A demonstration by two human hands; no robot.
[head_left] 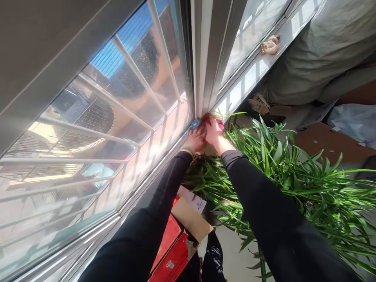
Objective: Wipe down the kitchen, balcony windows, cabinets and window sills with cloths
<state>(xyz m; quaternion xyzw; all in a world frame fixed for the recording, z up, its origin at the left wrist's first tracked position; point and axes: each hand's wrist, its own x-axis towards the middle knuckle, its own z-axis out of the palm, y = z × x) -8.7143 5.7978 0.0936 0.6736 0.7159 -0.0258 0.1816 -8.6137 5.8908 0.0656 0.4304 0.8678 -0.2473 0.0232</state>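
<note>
Both my hands meet low in the window corner, where the frames join the sill. My left hand (197, 139) lies with its fingers stretched forward, beside a small blue patterned thing (194, 124) at the glass edge; its kind is unclear. Close against it on the right, my right hand (214, 133) has its fingers bent around a pinkish-red cloth-like thing (220, 124), mostly hidden under the hand. Sunlight washes out the fingertips.
Long-leaved green plants (273, 164) crowd the right side below my arm. An open red box (173, 239) with cardboard flaps stands below my left arm. A small beige figure (270, 45) sits on the right sill (252, 78). Barred window glass (138, 105) fills the left.
</note>
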